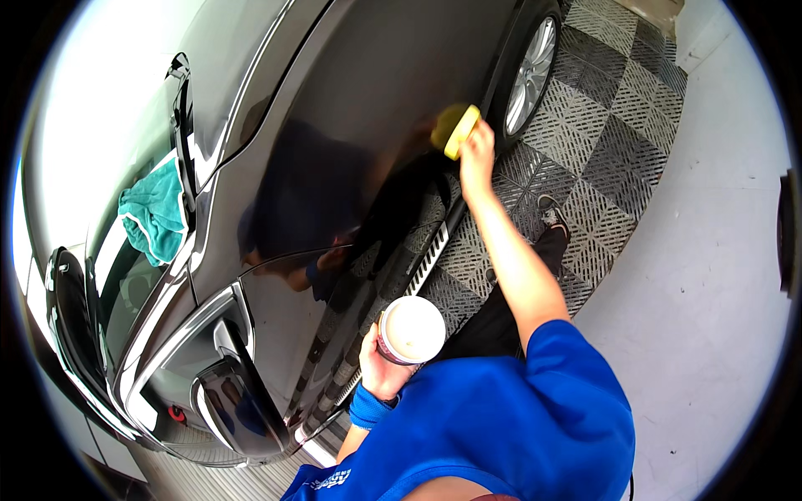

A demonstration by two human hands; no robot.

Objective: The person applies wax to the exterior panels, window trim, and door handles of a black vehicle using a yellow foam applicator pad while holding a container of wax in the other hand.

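Observation:
My right hand (477, 154) is closed round a round yellow sponge pad (462, 132), stretched far ahead of me. The pad meets the glossy dark side panel of a car (351, 108), not far from the wheel, and its reflection shows in the paint. Close to my body, my left hand (382, 367) grips an open round tub (413, 328) from below and the side. Pale, creamy paste fills the tub, and its outer wall is dark. A blue band is round my left wrist.
A teal towel (154, 213) lies by the wiper at the windscreen. The side mirror (238, 409) juts out at lower left. A silver-spoked wheel (532, 75) stands beyond the pad. Grey-and-black grid tiles (618, 159) cover the floor, with a pale wall (693, 309) on the right.

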